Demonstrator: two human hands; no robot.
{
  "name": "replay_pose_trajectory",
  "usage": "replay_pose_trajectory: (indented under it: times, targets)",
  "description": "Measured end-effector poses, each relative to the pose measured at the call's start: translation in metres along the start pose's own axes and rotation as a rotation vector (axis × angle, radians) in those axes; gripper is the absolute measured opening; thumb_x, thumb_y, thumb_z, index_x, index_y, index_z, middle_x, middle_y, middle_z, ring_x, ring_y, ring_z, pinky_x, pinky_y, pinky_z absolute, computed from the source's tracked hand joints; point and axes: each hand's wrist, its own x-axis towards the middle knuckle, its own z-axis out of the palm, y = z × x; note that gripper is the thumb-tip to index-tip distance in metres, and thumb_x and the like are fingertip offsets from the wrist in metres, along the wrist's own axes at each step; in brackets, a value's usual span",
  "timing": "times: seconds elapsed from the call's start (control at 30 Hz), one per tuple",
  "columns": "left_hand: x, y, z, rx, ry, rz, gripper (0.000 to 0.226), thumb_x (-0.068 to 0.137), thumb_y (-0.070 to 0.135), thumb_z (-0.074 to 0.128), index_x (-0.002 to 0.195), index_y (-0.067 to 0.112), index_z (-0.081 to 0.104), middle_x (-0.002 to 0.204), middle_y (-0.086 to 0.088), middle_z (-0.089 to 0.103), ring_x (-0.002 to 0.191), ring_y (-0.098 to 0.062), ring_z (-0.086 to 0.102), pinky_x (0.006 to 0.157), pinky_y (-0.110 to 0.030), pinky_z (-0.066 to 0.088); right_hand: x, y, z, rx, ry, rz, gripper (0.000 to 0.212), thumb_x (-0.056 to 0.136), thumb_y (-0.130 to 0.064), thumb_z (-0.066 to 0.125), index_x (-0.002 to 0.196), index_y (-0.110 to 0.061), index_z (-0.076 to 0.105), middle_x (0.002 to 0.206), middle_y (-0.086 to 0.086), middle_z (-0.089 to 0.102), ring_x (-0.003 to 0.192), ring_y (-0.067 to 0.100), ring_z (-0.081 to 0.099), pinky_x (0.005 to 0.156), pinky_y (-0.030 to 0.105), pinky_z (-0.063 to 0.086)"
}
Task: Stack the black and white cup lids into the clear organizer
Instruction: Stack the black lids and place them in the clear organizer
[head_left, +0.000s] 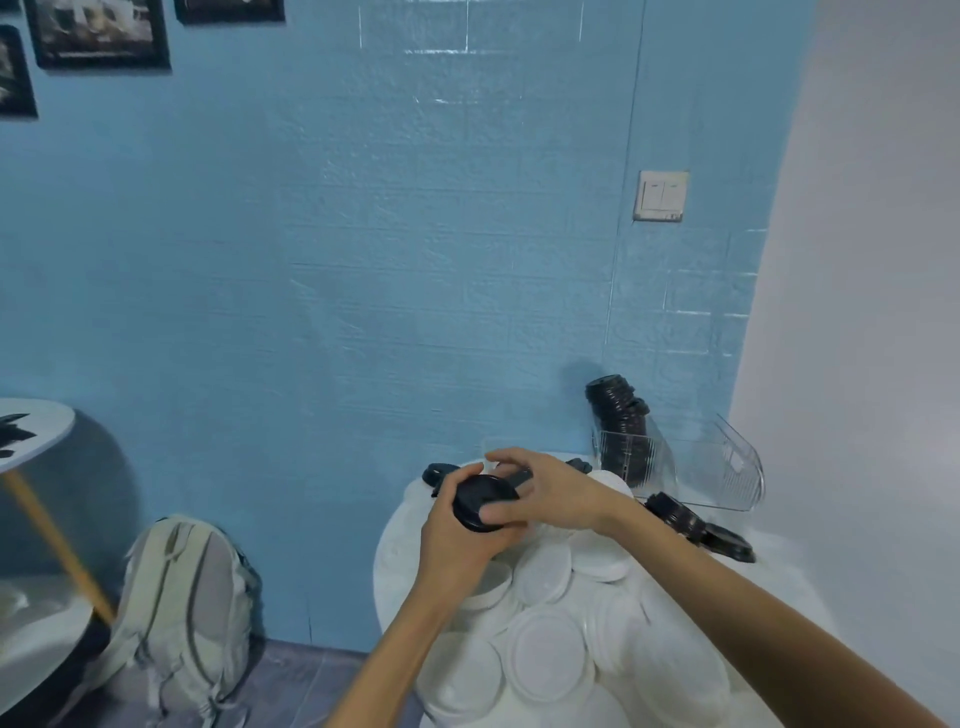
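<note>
- Black lids (480, 503): a small stack held between both hands above the 11 o'clock part of the round surface (387, 551). They look light, thin and fairly stiff, with smooth plastic that could slip; the rims are the sensible place to take hold.
- Left hand (457, 540): its grip curls around the stack from below, at 7 o'clock of it.
- Right hand (545, 499): its fingers pinch the stack's rim from 3 o'clock, thumb over the top.
- Clear organizer (727, 478): at 2 o'clock from the hands, near the wall, with a leaning column of black lids (621, 426) in its left slot; the right slot looks bare.
- More black lids (691, 522) lie just in front of the organizer, at 3 o'clock of the hands.
- White lids (550, 654): a loose overlapping heap across the surface at 6 o'clock of the hands; likely to slide when disturbed.
</note>
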Motion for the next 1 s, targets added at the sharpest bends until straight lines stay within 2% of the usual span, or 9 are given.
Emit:
replay_pose_trajectory:
  times: [0.1, 0.23, 0.33, 0.43, 0.57, 0.7, 0.77, 0.87, 1.0]
  targets:
    - [0.005, 0.0, -0.006, -0.013, 0.03, -0.01, 0.075, 0.058, 0.016, 0.095, 0.118, 0.04, 0.058, 0.111, 0.02, 0.066, 0.095, 0.011, 0.063, 0.076, -0.009, 0.049, 0.012, 0.003, -0.016, 0.067, 0.086, 0.048, 0.057, 0.085, -0.055, 0.074, 0.134, -0.03, 0.061, 0.119, -0.016, 0.067, 0.107, 0.01, 0.069, 0.101, 0.037, 0.054]
    - [0.019, -0.008, -0.022, -0.028, 0.066, -0.016, 0.082, 0.044, 0.035, 0.093, 0.118, 0.04, 0.06, 0.111, 0.021, 0.068, 0.105, -0.002, 0.066, 0.092, -0.025, 0.052, 0.042, 0.008, -0.046, -0.068, 0.2, 0.071, 0.047, 0.091, -0.051, 0.069, 0.13, -0.027, 0.063, 0.122, -0.013, 0.065, 0.104, 0.013, 0.066, 0.102, 0.039, 0.052]
    - [0.028, -0.016, -0.032, -0.03, 0.083, -0.026, 0.081, 0.043, 0.037, 0.093, 0.117, 0.041, 0.06, 0.106, 0.028, 0.068, 0.105, -0.004, 0.067, 0.094, -0.03, 0.054, 0.07, 0.012, -0.056, -0.148, 0.193, 0.083, 0.049, 0.092, -0.048, 0.069, 0.133, -0.023, 0.062, 0.127, -0.005, 0.065, 0.096, 0.011, 0.06, 0.1, 0.032, 0.048]
    - [0.038, -0.025, -0.038, -0.03, 0.101, -0.036, 0.08, 0.042, 0.039, 0.092, 0.116, 0.042, 0.06, 0.105, 0.029, 0.068, 0.104, -0.004, 0.068, 0.094, -0.031, 0.054, 0.099, 0.017, -0.051, -0.173, 0.16, 0.097, 0.049, 0.092, -0.048, 0.069, 0.133, -0.021, 0.062, 0.128, -0.002, 0.066, 0.105, 0.013, 0.059, 0.095, 0.027, 0.043]
    - [0.051, -0.036, -0.042, -0.038, 0.102, -0.044, 0.076, 0.054, 0.017, 0.098, 0.117, 0.039, 0.061, 0.106, 0.029, 0.068, 0.104, -0.003, 0.067, 0.092, -0.025, 0.053, 0.128, 0.025, -0.031, -0.245, 0.042, 0.117, 0.054, 0.09, -0.053, 0.069, 0.135, -0.023, 0.061, 0.129, -0.004, 0.065, 0.122, 0.016, 0.058, 0.097, 0.024, 0.036]
    - [0.068, -0.046, -0.046, -0.04, 0.107, -0.051, 0.077, 0.059, 0.01, 0.098, 0.121, 0.036, 0.061, 0.109, 0.022, 0.069, 0.105, -0.002, 0.067, 0.089, -0.024, 0.054, 0.135, 0.025, -0.021, -0.423, -0.306, 0.162, 0.071, 0.083, -0.058, 0.074, 0.143, -0.028, 0.052, 0.139, -0.007, 0.058, 0.127, 0.015, 0.055, 0.108, 0.03, 0.039]
    - [0.075, -0.049, -0.048, -0.037, 0.111, -0.051, 0.077, 0.059, 0.009, 0.097, 0.122, 0.033, 0.06, 0.112, 0.017, 0.069, 0.104, -0.001, 0.066, 0.088, -0.021, 0.054, 0.137, 0.026, -0.019, -0.494, -0.415, 0.167, 0.081, 0.077, -0.059, 0.08, 0.147, -0.032, 0.047, 0.146, -0.011, 0.053, 0.129, 0.014, 0.053, 0.112, 0.035, 0.039]
    - [0.08, -0.053, -0.049, -0.036, 0.11, -0.047, 0.077, 0.06, 0.009, 0.096, 0.124, 0.032, 0.06, 0.115, 0.014, 0.068, 0.104, 0.0, 0.066, 0.089, -0.021, 0.054, 0.139, 0.027, -0.019, -0.6, -0.508, 0.162, 0.096, 0.07, -0.061, 0.084, 0.151, -0.04, 0.037, 0.15, -0.014, 0.046, 0.134, 0.015, 0.047, 0.115, 0.039, 0.037]
    - [0.081, -0.061, -0.047, -0.034, 0.115, -0.053, 0.077, 0.06, 0.008, 0.097, 0.123, 0.032, 0.061, 0.117, 0.012, 0.069, 0.107, -0.004, 0.066, 0.093, -0.026, 0.053, 0.134, 0.033, -0.015, -0.68, -0.493, 0.13, 0.108, 0.06, -0.062, 0.089, 0.149, -0.05, 0.03, 0.143, -0.016, 0.052, 0.131, 0.016, 0.048, 0.116, 0.042, 0.034]
